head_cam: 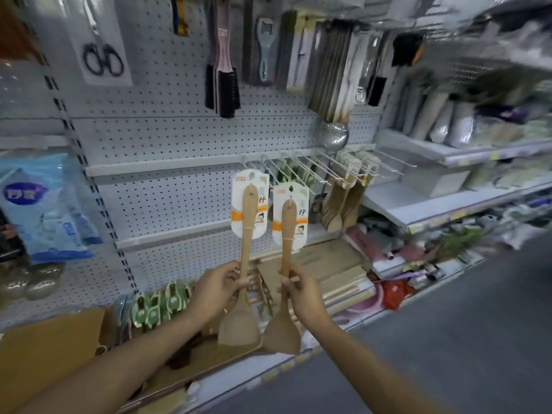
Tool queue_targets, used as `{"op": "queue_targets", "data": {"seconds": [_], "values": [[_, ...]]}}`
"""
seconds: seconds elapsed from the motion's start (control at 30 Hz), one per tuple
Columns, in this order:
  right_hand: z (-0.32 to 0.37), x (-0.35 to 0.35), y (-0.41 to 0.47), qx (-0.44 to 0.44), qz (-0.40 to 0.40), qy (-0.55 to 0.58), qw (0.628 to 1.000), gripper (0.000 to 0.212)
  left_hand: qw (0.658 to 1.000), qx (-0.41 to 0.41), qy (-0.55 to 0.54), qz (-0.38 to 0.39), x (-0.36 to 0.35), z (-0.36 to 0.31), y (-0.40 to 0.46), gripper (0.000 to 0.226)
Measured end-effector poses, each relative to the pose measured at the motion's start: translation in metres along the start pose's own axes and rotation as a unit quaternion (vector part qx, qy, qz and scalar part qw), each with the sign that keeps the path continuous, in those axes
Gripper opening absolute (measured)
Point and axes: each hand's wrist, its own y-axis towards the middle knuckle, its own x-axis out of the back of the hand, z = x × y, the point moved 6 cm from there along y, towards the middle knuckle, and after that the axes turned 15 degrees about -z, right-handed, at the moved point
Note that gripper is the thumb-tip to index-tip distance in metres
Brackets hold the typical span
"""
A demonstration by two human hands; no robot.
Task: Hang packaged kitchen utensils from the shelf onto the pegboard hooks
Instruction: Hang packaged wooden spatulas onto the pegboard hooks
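Now left hand [216,289] and right hand [301,291] each grip a carded spatula (left spatula [248,222], right spatula [289,225]) by the handle, fingers curled tight, cards just below the hooks [286,165]; suggest threading one card hole at a time.

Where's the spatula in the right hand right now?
Centre of the head view: the right hand grips the right spatula by its handle, card end up, just below the hooks and beside the left hand's spatula.
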Motion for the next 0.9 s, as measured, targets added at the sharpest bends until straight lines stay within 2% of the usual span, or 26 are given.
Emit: {"op": "queue_targets", "data": {"seconds": [0.3, 0.47, 0.7, 0.83, 0.9], "values": [[-0.041, 0.086, 0.049, -0.055, -0.102, 0.007, 0.993, 0.012, 0.994, -0.074, 0.010, 0.079, -0.094, -0.052, 0.037, 0.007], [-0.061, 0.115, 0.079, -0.064, -0.140, 0.008, 0.988, 0.007, 0.986, -0.131, 0.024, 0.101, -0.145, -0.067, 0.071, 0.008], [-0.071, 0.159, 0.128, -0.048, -0.184, -0.024, 0.981, 0.006, 0.973, -0.171, 0.003, 0.157, -0.212, -0.087, 0.123, 0.026], [-0.082, 0.182, 0.147, -0.060, -0.218, -0.031, 0.973, 0.016, 0.965, -0.192, -0.011, 0.181, -0.243, -0.100, 0.144, 0.012], [-0.089, 0.190, 0.153, -0.069, -0.227, -0.029, 0.971, 0.017, 0.962, -0.195, -0.016, 0.189, -0.257, -0.102, 0.153, 0.013]]}}
